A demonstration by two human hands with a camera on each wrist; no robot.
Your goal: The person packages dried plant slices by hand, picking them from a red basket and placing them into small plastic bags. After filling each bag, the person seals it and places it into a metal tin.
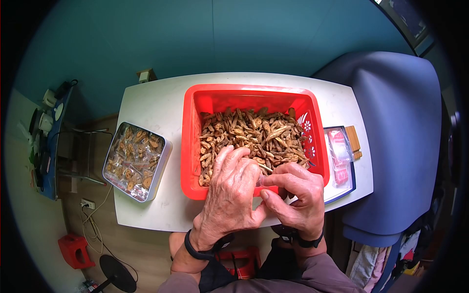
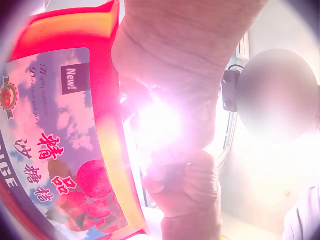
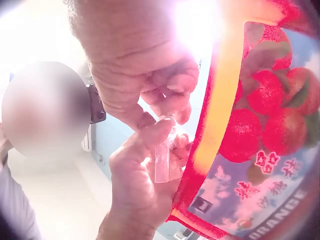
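Both hands meet over the front rim of a red plastic basket (image 1: 187, 141) heaped with dried brown slices (image 1: 249, 134), like sliced root. In the right wrist view a small clear plastic bag (image 3: 162, 162) hangs upright between the hands. My left hand (image 1: 229, 188) pinches it near its top, the thumb lying across it. My right hand (image 1: 300, 200) has thumb and forefinger closed on the bag's upper edge, its other fingers curled. Strong glare washes out the fingertips in the left wrist view.
To the left stands an open metal tin (image 1: 163, 163) of small clear bags with slices. On the right a shallow box (image 1: 348, 181) with pink packs lies beside wooden pieces (image 1: 352, 139). All stand on a white table (image 1: 146, 102), with a blue-grey covered shape (image 1: 395, 146) at its right.
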